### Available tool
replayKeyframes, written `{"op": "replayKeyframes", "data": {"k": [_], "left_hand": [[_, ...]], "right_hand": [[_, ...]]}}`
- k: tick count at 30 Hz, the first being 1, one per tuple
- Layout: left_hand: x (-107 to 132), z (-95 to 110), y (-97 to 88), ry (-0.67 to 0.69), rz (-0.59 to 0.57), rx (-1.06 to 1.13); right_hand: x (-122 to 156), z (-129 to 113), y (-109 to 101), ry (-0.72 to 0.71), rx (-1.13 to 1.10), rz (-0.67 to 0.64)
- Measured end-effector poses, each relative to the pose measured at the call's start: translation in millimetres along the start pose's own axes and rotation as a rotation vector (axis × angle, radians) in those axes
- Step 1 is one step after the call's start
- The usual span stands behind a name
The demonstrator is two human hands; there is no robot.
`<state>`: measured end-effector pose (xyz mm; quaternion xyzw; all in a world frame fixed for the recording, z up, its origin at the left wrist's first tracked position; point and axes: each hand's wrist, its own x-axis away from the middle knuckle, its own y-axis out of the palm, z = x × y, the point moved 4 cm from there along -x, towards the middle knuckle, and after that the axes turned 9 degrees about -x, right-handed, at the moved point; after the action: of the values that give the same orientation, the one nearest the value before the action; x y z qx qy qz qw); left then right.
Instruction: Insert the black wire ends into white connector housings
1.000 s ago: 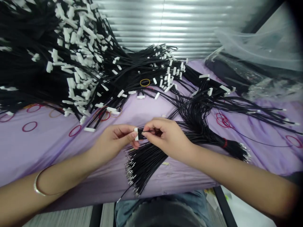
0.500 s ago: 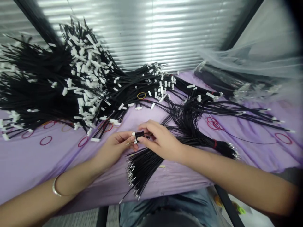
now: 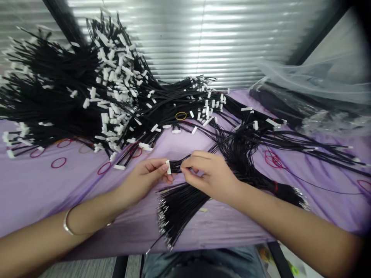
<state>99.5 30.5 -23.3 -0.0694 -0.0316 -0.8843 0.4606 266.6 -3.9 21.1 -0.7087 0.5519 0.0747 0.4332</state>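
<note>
The left hand is pinching a white connector between its fingertips, while the right hand is gripping the black wires just behind it. Both hands are working above a loose bundle of metal-tipped wires (a bangle is circling the left wrist) lying on a purple sheet.

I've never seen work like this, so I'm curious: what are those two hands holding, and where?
The left hand pinches a white connector at its edge; the right hand grips the black wires just behind it.
</note>
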Motion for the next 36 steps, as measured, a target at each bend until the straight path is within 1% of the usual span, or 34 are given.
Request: {"op": "replayKeyframes", "data": {"k": [2, 5, 9, 14, 17, 22, 25, 28, 30, 31, 32, 33, 34, 35, 36], "left_hand": [[-0.3, -1.7, -0.6, 0.003, 0.0, -0.003], [-0.6, -3.6, -1.2, 0.009, -0.011, -0.011], [-0.3, -3.0, -0.8, 0.021, -0.035, -0.005], [-0.6, -2.2, 0.4, 0.003, -0.022, 0.021], [-0.8, -3.3, 0.4, -0.026, -0.012, 0.045], [-0.8, -4.8, -0.2, -0.044, -0.019, 0.067], [-0.9, -6.3, -1.1, -0.039, -0.026, 0.028], [-0.7, -7.6, -1.2, -0.058, -0.034, -0.008], [-0.4, -6.6, -0.6, -0.066, -0.038, -0.003], [-0.3, -5.3, -0.2, -0.063, -0.038, 0.004], [-0.3, -3.6, 0.2, -0.057, -0.034, 0.011], [-0.4, -2.0, 0.4, -0.051, -0.026, 0.017], [-0.5, -0.5, 0.5, -0.047, -0.015, 0.026], [-0.9, 0.6, 0.6, -0.044, -0.003, 0.036], [-1.4, 1.4, 0.7, -0.041, 0.009, 0.047]], "right_hand": [[0.0, 6.7, 1.7, 0.059, -0.007, 0.031], [-1.8, 12.0, 1.7, 0.125, -0.026, 0.04], [-3.9, 11.6, 0.5, 0.157, -0.03, 0.045], [-3.0, 10.1, 0.9, 0.108, -0.019, 0.06], [-1.4, 9.6, 0.8, 0.039, -0.004, 0.061], [1.8, 8.9, 4.9, -0.069, 0.055, 0.018], [2.6, 11.9, 11.7, -0.086, 0.097, 0.0], [1.6, 13.2, 15.0, -0.068, 0.136, -0.02], [0.8, 5.7, 8.2, -0.042, 0.185, -0.013], [0.8, -2.3, 0.9, -0.028, 0.215, 0.012], [1.4, -13.1, -6.5, -0.017, 0.218, 0.005], [2.8, -26.3, -13.6, -0.011, 0.202, -0.022], [5.3, -41.4, -18.6, -0.016, 0.161, -0.088], [10.5, -57.1, -16.2, -0.02, 0.028, -0.311], [16.7, -72.6, -16.4, -0.035, -0.01, -0.424]]}}
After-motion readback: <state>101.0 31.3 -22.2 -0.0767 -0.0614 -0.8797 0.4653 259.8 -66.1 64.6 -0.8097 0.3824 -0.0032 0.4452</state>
